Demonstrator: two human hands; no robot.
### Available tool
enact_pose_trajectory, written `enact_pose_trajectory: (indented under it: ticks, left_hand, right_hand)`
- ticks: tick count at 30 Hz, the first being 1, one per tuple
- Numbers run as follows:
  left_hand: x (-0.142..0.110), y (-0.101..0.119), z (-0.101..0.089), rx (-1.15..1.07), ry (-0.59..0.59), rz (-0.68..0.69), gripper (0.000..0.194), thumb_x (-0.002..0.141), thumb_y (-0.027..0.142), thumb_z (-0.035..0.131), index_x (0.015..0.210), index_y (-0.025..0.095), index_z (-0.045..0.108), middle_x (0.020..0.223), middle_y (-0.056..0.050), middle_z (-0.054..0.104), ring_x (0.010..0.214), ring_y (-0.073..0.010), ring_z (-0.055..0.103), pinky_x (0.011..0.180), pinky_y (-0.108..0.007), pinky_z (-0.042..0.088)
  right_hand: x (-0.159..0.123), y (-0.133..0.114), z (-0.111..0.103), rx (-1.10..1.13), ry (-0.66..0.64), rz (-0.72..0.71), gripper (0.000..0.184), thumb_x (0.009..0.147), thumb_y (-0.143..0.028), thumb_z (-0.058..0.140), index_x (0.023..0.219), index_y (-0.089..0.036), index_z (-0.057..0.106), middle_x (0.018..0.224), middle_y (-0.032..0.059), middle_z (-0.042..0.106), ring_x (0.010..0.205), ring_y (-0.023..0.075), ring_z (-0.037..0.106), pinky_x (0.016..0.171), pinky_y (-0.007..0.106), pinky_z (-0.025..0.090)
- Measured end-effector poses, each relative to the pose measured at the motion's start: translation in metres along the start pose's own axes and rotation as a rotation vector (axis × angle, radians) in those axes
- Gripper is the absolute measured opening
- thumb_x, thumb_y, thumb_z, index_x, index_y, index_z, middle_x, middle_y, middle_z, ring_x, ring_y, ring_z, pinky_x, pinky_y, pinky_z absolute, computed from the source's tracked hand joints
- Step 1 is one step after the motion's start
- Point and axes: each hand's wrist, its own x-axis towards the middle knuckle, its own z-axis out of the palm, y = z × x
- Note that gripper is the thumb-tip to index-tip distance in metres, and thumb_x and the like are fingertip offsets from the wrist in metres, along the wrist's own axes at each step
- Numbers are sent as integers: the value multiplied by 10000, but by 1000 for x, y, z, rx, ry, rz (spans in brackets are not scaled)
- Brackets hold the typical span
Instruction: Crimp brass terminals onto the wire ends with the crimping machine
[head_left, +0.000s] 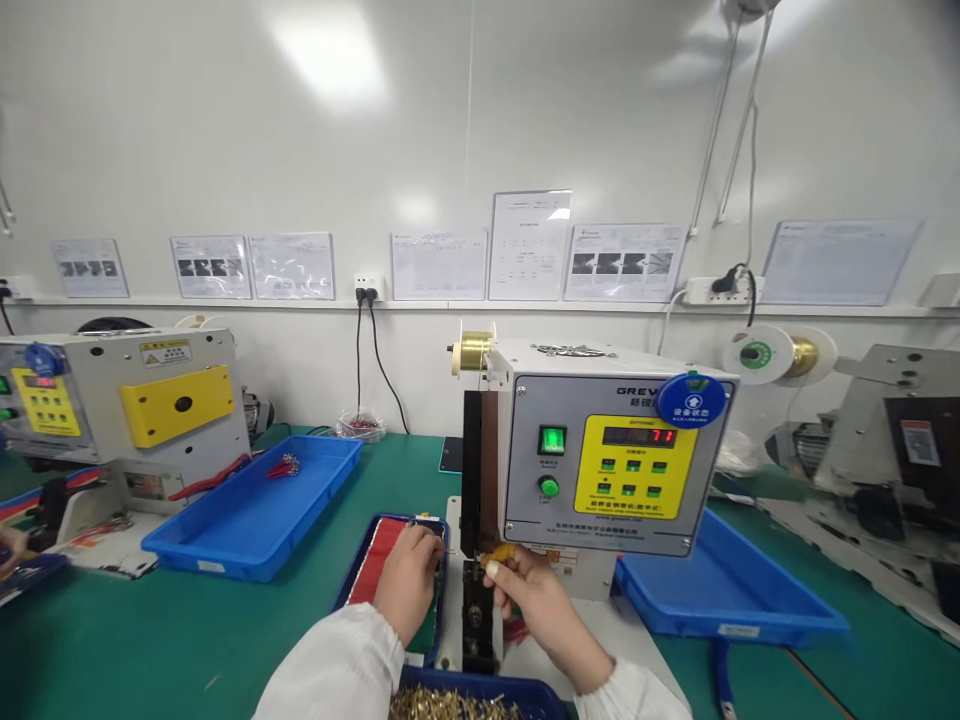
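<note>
A grey crimping machine (615,460) with a yellow control panel stands straight ahead, its dark press head (474,600) at the left side. My right hand (536,600) is at the press head, with thumb and fingers pinched on a small yellow part (499,555). My left hand (407,583) lies over a dark blue tray (390,535) of long red wires (375,560), its fingertips near a thin wire end. What that hand grips is hidden. Loose brass terminals (450,705) fill a blue tray at the bottom.
Blue plastic trays stand left (251,510) and right (727,590) of the machine on the green bench mat (187,650). Similar machines (124,400) flank it. A co-worker's hand (11,548) shows at the far left edge.
</note>
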Motion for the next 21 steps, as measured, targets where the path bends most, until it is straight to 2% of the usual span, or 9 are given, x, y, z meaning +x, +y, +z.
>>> enact_pose_trajectory:
  ticks: [9,16,21]
  left_hand:
    - [-1,3,1,-109,74,83,221,892,100,374,837,171,577,913,-73,581,860,-176,564,763,-320,496]
    - [-2,5,-1,-68,100,120,231,914,125,354,857,177,572,928,-77,592,867,-183,577,758,-325,498]
    - [-3,9,-6,-20,80,103,186,925,165,374,856,196,544,868,-43,609,808,-174,595,701,-294,486]
  right_hand:
    - [3,3,1,-2,13,-22,382,698,-546,666,677,-194,519,571,-27,547,452,107,464,443,241,379]
    - [6,7,3,11,19,-51,353,709,-515,650,694,-191,512,606,-19,563,456,96,459,414,224,374]
    - [7,9,3,3,29,-50,342,718,-506,640,699,-191,507,615,-17,570,456,95,461,414,225,382]
